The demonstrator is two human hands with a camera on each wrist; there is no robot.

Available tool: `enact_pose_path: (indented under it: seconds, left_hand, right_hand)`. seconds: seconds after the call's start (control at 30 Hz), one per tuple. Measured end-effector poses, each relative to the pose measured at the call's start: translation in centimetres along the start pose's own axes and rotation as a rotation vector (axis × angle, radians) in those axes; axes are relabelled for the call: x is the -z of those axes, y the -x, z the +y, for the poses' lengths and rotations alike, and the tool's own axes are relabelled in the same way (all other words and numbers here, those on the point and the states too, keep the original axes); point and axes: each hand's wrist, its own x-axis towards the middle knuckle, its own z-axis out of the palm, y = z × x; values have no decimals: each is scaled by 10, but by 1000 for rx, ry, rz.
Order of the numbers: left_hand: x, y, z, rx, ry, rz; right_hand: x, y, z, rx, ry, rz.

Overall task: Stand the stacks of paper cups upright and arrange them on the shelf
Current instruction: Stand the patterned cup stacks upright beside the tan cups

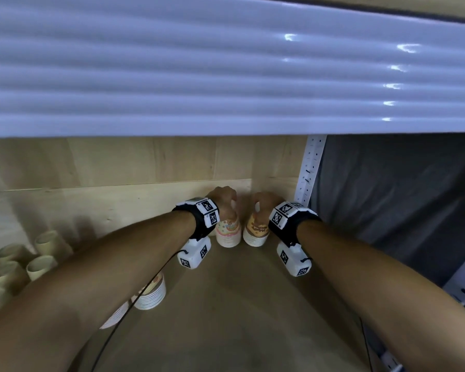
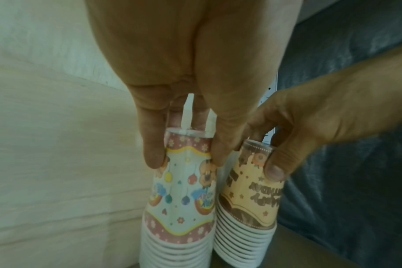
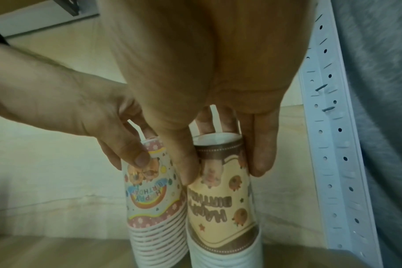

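Two stacks of paper cups stand rims-down, side by side at the back right of the wooden shelf [image 1: 226, 304]. My left hand [image 1: 226, 202] grips the top of the pink patterned stack [image 1: 227, 233] from above, thumb and fingers curled round it [image 2: 181, 199]. My right hand [image 1: 261, 205] grips the top of the orange and brown stack [image 1: 257, 232] the same way [image 3: 220, 208]. Both stacks appear to touch each other at their rims. Each wrist view also shows the other hand and its stack. Another stack [image 1: 152, 294] lies on its side under my left forearm.
A further toppled stack [image 1: 113, 318] shows partly beneath my left arm. Several plain beige cups [image 1: 46, 245] lie at the far left. A white perforated post [image 1: 310, 167] and grey cloth [image 1: 387, 197] bound the right side. A white ribbed board [image 1: 226, 76] hangs overhead.
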Motion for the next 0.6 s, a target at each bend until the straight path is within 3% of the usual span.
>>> enact_pose_path:
  seconds: [0.6]
  left_hand:
    - [-17,-27,5,-22,-93,-76]
  right_hand:
    - [-21,-52,14,57,-51,-105]
